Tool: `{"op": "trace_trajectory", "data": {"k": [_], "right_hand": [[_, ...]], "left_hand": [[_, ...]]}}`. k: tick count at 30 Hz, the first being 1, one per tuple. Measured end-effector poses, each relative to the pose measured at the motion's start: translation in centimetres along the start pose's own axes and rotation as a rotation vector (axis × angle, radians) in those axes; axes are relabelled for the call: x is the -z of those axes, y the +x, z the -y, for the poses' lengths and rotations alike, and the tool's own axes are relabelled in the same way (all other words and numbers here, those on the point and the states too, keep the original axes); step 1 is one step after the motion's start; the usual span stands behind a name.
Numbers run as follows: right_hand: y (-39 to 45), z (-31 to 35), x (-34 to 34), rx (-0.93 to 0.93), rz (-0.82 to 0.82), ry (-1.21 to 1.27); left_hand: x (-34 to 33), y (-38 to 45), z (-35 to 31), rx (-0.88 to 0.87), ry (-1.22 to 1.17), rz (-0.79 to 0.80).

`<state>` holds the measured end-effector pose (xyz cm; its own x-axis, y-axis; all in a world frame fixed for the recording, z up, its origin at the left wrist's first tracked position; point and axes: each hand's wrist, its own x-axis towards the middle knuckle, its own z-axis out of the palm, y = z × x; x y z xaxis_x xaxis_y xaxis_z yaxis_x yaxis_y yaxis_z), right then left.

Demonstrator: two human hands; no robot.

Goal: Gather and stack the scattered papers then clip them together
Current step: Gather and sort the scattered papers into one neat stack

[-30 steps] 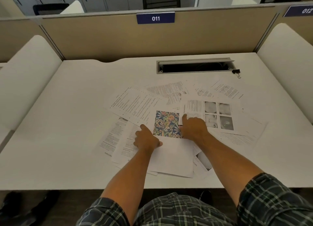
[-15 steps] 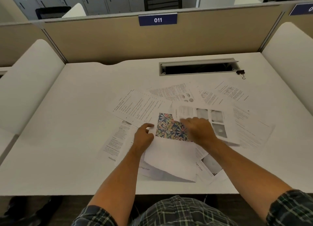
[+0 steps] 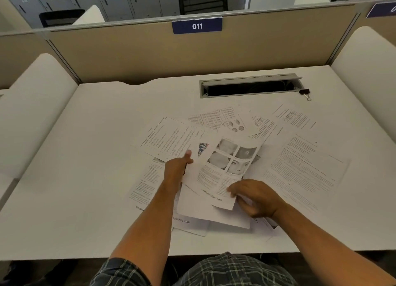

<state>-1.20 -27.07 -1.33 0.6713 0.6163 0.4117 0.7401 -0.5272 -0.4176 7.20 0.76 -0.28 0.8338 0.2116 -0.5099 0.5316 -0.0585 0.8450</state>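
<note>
Several printed papers lie scattered and overlapping across the middle of the white desk. A sheet with grey photos sits on top of a sheet with a floral picture, which mostly hides under it. My left hand pinches the left edge of these sheets with the thumb on top. My right hand grips the photo sheet's lower right corner. A black binder clip rests at the back right, beside the cable slot, far from both hands.
A grey cable slot is cut into the desk behind the papers. A beige partition labelled 011 closes the back, and white side panels flank the desk. The left part of the desk holds no papers.
The photo sheet has been pulled left and toward me, over the floral sheet. My right hand slid back to its lower corner; my left hand took the sheets' left edge.
</note>
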Motion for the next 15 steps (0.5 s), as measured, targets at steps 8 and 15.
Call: {"op": "trace_trajectory", "data": {"k": [8,15], "right_hand": [[-1.6,-0.1,0.7,-0.171,-0.002,0.215],[0.6,-1.1,1.6,-0.886,-0.584,0.457]], "left_hand": [[-1.2,-0.2,-0.1,-0.037,0.066,0.202],[-1.8,-1.5,-3.4,-0.058,-0.212,0.632]]}}
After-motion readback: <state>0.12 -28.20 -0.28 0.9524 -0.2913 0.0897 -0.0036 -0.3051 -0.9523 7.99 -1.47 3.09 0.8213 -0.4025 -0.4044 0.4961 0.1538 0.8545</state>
